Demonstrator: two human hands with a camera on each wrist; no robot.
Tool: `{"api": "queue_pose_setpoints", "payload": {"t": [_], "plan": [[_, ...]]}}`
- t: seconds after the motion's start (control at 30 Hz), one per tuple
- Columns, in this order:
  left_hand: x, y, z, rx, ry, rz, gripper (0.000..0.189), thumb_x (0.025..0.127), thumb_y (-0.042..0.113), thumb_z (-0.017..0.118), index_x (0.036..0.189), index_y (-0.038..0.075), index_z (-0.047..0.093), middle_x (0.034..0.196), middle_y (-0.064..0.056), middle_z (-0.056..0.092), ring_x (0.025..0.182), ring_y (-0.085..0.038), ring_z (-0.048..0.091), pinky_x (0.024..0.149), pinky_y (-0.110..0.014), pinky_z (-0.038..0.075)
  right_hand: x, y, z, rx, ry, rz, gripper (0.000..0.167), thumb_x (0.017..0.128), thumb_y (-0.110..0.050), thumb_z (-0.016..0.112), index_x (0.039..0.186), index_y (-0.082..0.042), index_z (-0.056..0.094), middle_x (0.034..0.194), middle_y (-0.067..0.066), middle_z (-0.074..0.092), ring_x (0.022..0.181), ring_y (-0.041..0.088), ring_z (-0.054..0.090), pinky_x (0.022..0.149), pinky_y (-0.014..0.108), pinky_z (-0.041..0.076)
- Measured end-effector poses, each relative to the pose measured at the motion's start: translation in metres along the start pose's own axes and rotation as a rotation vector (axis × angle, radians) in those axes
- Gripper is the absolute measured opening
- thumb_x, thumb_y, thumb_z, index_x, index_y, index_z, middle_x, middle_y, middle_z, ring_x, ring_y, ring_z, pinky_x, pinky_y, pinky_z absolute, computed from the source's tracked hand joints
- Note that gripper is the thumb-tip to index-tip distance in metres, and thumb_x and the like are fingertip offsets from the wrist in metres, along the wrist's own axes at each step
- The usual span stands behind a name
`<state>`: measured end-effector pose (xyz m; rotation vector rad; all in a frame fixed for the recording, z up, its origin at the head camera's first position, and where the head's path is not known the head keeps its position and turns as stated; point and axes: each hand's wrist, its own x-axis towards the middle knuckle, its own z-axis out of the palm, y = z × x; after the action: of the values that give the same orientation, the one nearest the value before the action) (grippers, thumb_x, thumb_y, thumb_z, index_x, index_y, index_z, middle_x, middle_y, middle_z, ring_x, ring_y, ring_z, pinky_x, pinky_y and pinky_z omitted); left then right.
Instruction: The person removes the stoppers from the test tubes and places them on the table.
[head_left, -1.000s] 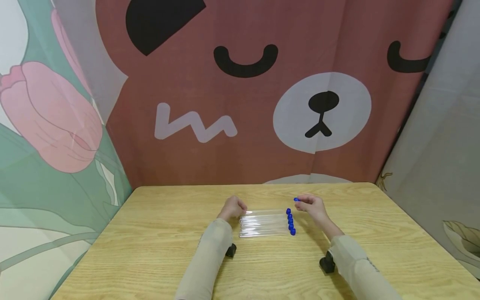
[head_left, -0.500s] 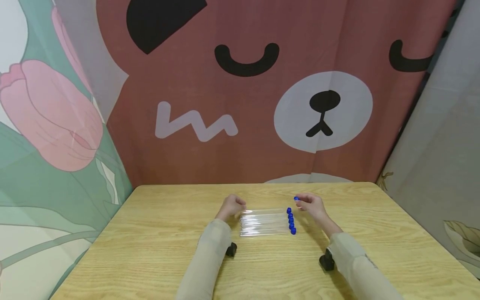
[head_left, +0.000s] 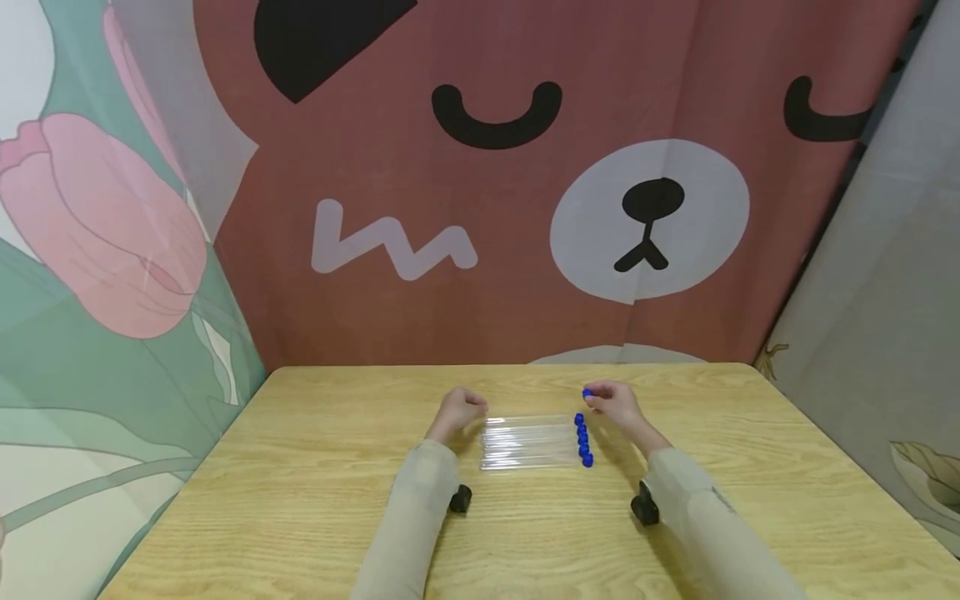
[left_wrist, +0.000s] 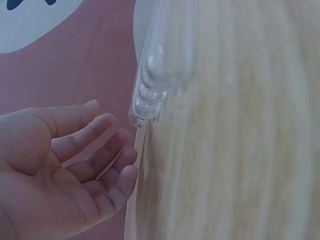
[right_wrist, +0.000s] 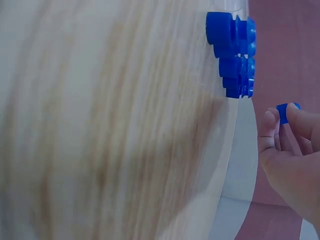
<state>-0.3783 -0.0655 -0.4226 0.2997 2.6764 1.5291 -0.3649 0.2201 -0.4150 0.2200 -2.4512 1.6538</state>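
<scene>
Several clear test tubes (head_left: 528,443) lie side by side on the table, their rounded ends (left_wrist: 152,92) toward my left hand. Blue stoppers (head_left: 582,442) line up at the tubes' right ends, and in the right wrist view these stoppers (right_wrist: 222,29) show ridged sides. Between the thumb and fingertips of my right hand (head_left: 621,404) is a separate blue stopper (right_wrist: 283,114), pinched just beyond the far end of the row. My left hand (left_wrist: 60,165) holds nothing, its fingers loosely bent beside the far left corner of the tubes.
The wooden table (head_left: 337,500) ends at a back edge a little beyond the hands. Behind it hangs a curtain (head_left: 510,317) with a bear print. A black wrist camera (head_left: 645,505) sits below the right wrist, another black camera (head_left: 461,499) below the left.
My right hand has shifted slightly left with the pinched stopper. The left hand has drawn a little left, away from the tubes. The tubes and the row of stoppers keep their arrangement.
</scene>
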Motion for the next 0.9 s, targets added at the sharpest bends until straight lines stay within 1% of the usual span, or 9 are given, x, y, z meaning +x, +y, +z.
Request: {"api": "queue_pose_setpoints", "payload": {"t": [0.17,0.3,0.47,0.57,0.7,0.77,0.8,0.83,0.9], "plan": [[0.001,-0.001,0.0,-0.002,0.023,-0.01,0.013,0.084,0.011,0.061,0.09,0.0,0.066,0.086,-0.008,0.063,0.079,-0.021,0.058,0.067,-0.033,0.049,0.007,0.005,0.004,-0.057,-0.001,0.016,0.021,0.083,0.009,0.055,0.101,0.02,0.053,0.088,0.024,0.06,0.075,0.022,0.059,0.069,0.041,0.05],[0.001,-0.001,0.0,-0.029,0.029,-0.007,0.014,0.084,0.009,0.061,0.09,-0.003,0.066,0.082,-0.008,0.063,0.069,-0.017,0.055,0.057,-0.029,0.047,0.009,0.006,0.004,-0.153,-0.012,0.006,0.015,0.081,0.008,0.058,0.095,0.015,0.057,0.083,0.019,0.061,0.071,0.023,0.059,0.064,0.035,0.051],[0.0,0.0,-0.002,-0.095,0.03,-0.022,0.017,0.086,0.009,0.058,0.096,-0.004,0.064,0.083,-0.009,0.063,0.073,-0.022,0.058,0.06,-0.031,0.049,0.014,0.011,0.003,-0.283,-0.04,-0.017,0.014,0.08,0.004,0.062,0.09,0.013,0.058,0.077,0.019,0.06,0.068,0.026,0.058,0.055,0.028,0.048],[0.0,0.001,-0.003,-0.13,0.033,-0.031,0.019,0.087,0.008,0.057,0.098,-0.006,0.063,0.085,-0.012,0.063,0.076,-0.027,0.06,0.063,-0.034,0.05,0.027,0.039,0.001,-0.284,-0.063,-0.085,0.012,0.079,0.002,0.063,0.089,0.009,0.061,0.078,0.017,0.062,0.069,0.026,0.059,0.055,0.028,0.047],[-0.001,0.001,-0.005,-0.147,0.037,-0.033,0.02,0.087,0.009,0.057,0.099,-0.006,0.062,0.088,-0.014,0.063,0.078,-0.029,0.061,0.064,-0.034,0.05,0.078,0.136,-0.005,-0.249,-0.075,-0.226,0.01,0.078,-0.011,0.07,0.084,-0.006,0.065,0.073,0.005,0.063,0.064,0.014,0.058,0.051,0.024,0.045],[-0.002,0.001,-0.006,-0.149,0.039,-0.034,0.02,0.087,0.009,0.057,0.1,-0.006,0.062,0.089,-0.014,0.063,0.079,-0.029,0.06,0.065,-0.035,0.05,0.095,0.169,-0.006,-0.24,-0.074,-0.282,0.011,0.076,-0.017,0.072,0.082,-0.01,0.066,0.07,0.0,0.063,0.06,0.009,0.056,0.047,0.021,0.043],[-0.003,0.002,-0.006,-0.151,0.039,-0.035,0.021,0.088,0.01,0.057,0.101,-0.006,0.062,0.09,-0.014,0.063,0.08,-0.03,0.06,0.065,-0.035,0.05,0.099,0.174,-0.007,-0.247,-0.08,-0.273,0.013,0.076,-0.019,0.073,0.081,-0.009,0.066,0.069,0.0,0.062,0.059,0.009,0.056,0.046,0.022,0.043],[-0.004,0.002,-0.007,-0.152,0.038,-0.036,0.021,0.088,0.01,0.057,0.101,-0.006,0.062,0.09,-0.014,0.063,0.081,-0.03,0.06,0.066,-0.035,0.05,0.097,0.169,-0.006,-0.253,-0.092,-0.266,0.013,0.076,-0.017,0.072,0.082,-0.008,0.066,0.07,0.002,0.063,0.059,0.009,0.057,0.047,0.022,0.044],[-0.006,0.003,-0.008,-0.154,0.035,-0.034,0.022,0.088,0.01,0.056,0.102,-0.006,0.061,0.091,-0.015,0.063,0.083,-0.031,0.06,0.067,-0.036,0.05,0.072,0.124,-0.003,-0.287,-0.12,-0.258,0.012,0.078,-0.01,0.069,0.085,-0.001,0.065,0.072,0.007,0.064,0.061,0.012,0.058,0.05,0.023,0.046]]}}
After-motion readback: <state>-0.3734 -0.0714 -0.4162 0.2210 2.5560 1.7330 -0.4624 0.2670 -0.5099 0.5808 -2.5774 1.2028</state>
